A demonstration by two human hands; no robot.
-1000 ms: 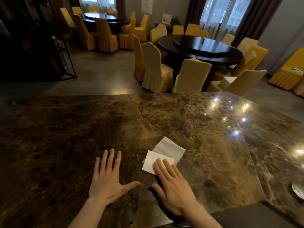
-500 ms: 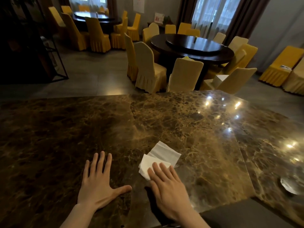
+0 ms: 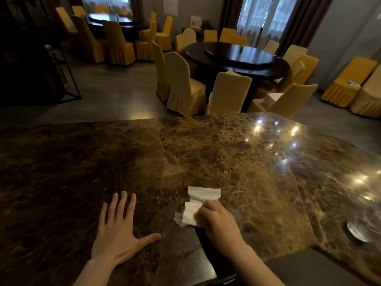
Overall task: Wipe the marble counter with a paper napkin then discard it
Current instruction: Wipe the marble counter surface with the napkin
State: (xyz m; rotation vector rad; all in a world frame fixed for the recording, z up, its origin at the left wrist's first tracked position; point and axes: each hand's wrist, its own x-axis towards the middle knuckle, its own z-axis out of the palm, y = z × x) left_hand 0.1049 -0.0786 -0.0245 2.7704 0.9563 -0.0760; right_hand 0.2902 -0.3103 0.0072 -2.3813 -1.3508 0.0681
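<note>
A white paper napkin [image 3: 198, 203] lies partly folded on the dark brown marble counter [image 3: 226, 153], near its front edge. My right hand [image 3: 218, 221] has its fingers curled over the napkin's near end, gripping it against the stone. The far half of the napkin sticks out beyond my knuckles. My left hand [image 3: 119, 230] rests flat on the counter to the left of the napkin, fingers spread, holding nothing.
A small shiny dish [image 3: 358, 232] sits on the counter at the right. Beyond the counter stand a round dark dining table [image 3: 237, 56] ringed by yellow-covered chairs [image 3: 183, 85], and a second such table [image 3: 115, 19] at the back left.
My right hand went from lying flat on the napkin to curling its fingers and gripping it; the napkin has bunched and turned. My left hand stayed flat.
</note>
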